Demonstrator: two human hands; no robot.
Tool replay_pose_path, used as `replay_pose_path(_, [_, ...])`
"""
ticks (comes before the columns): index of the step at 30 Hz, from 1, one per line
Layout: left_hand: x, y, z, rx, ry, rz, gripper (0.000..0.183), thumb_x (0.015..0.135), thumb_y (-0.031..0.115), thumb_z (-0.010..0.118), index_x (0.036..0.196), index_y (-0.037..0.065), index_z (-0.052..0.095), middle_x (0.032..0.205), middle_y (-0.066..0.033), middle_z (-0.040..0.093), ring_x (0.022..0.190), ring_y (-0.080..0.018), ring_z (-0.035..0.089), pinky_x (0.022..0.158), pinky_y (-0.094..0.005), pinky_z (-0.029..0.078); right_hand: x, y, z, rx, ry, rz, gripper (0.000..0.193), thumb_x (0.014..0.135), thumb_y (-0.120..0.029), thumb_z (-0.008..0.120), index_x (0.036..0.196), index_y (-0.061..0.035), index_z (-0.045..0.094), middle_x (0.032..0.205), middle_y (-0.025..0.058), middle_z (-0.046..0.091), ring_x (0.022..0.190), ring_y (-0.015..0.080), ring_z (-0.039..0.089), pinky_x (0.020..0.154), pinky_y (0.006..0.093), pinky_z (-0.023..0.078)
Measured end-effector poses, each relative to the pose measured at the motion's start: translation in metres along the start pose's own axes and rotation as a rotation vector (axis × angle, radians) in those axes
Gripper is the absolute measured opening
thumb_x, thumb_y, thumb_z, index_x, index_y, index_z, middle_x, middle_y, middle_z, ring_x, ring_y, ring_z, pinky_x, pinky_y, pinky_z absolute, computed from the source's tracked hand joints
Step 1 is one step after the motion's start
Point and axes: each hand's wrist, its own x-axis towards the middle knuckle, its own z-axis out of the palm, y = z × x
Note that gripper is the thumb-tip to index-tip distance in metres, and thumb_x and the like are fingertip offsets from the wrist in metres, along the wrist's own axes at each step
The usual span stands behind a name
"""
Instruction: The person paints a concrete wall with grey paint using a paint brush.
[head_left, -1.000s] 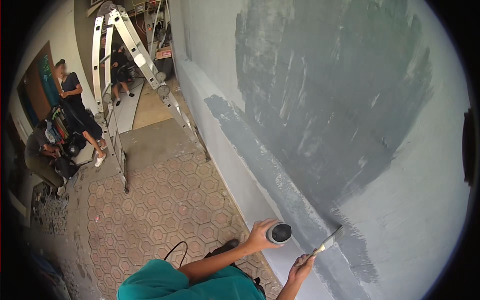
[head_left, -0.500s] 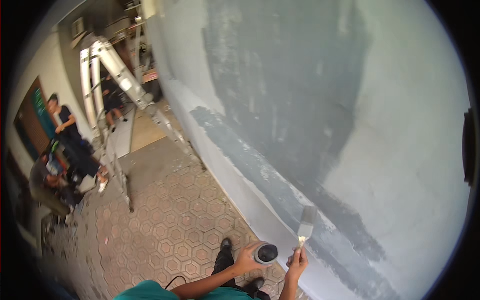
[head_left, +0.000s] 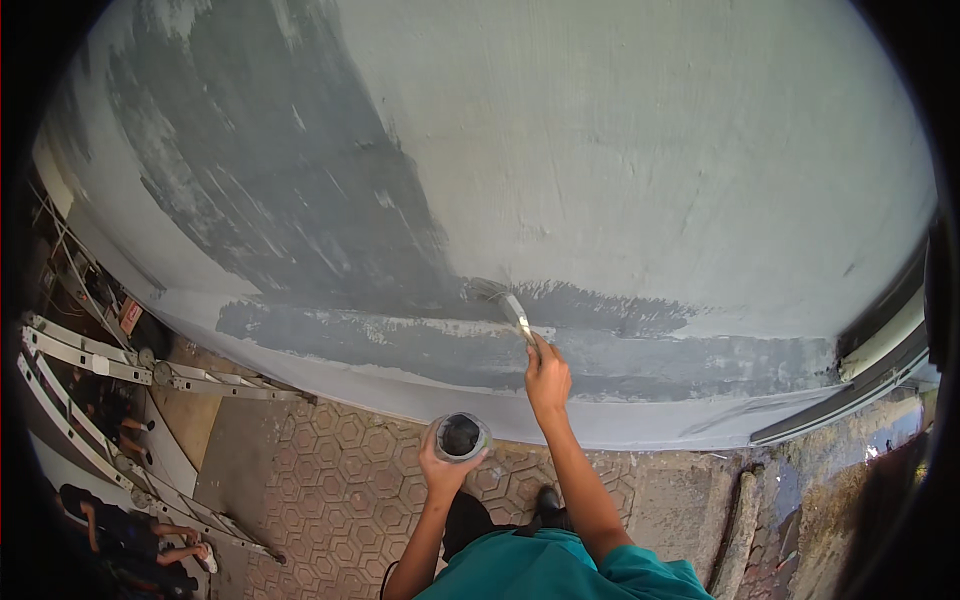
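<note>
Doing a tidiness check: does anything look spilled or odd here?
The grey paint on the wall is streaky and ragged-edged, including near the brush. At far right, the ground looks stained and perhaps wet, unlike the paving.

The wall (head_left: 650, 180) stands in front; the ledge (head_left: 640, 358) runs left to right along its lower part. The brush (head_left: 517, 312) is in the right grip (head_left: 548, 378), bristles at the wall just above the ledge. The cup (head_left: 487, 441), with paint (head_left: 459, 435) inside, is in the left grip (head_left: 440, 468), left of and nearer than the brush. Paving (head_left: 340, 480) lies below. The ladder (head_left: 100, 361) is at far left; a co-worker (head_left: 118, 527) is beyond it.
</note>
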Motion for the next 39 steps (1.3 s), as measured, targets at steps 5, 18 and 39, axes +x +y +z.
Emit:
replay_pose_path(5, [-0.021,-0.013,-0.020,-0.069,0.093,-0.088,0.059,0.058,0.005,0.086,0.110,-0.003,0.060,0.102,-0.0093,0.065,0.092,-0.0179,0.064,0.085,-0.0323,0.051,-0.057,0.049,-0.015,0.129,0.083,0.048,0.026,0.092,-0.018,0.059,0.116,-0.0105,0.065,0.095,0.0194,0.067,0.082,0.0410,0.065,0.068,0.0451,0.051])
replay_pose_path(18, [-0.036,-0.011,-0.028,-0.062,0.200,-0.159,0.061,0.053,0.013,0.090,0.104,-0.004,0.061,0.096,-0.0122,0.065,0.086,-0.0221,0.064,0.082,-0.0344,0.051,0.004,0.005,0.030,-0.061,-0.028,0.030,0.027,0.092,-0.027,0.059,0.116,-0.0141,0.065,0.095,0.0182,0.068,0.080,0.0398,0.066,0.067,0.0477,0.053])
replay_pose_path(39, [-0.031,-0.012,-0.035,0.029,0.181,-0.111,0.056,0.056,0.004,0.088,0.105,-0.002,0.060,0.098,-0.0075,0.064,0.087,-0.0171,0.062,0.081,-0.0307,0.051,-0.039,-0.017,0.038,0.024,-0.173,-0.099,0.028,0.096,-0.020,0.053,0.123,-0.0129,0.057,0.092,0.0203,0.065,0.079,0.0436,0.064,0.066,0.0518,0.052])
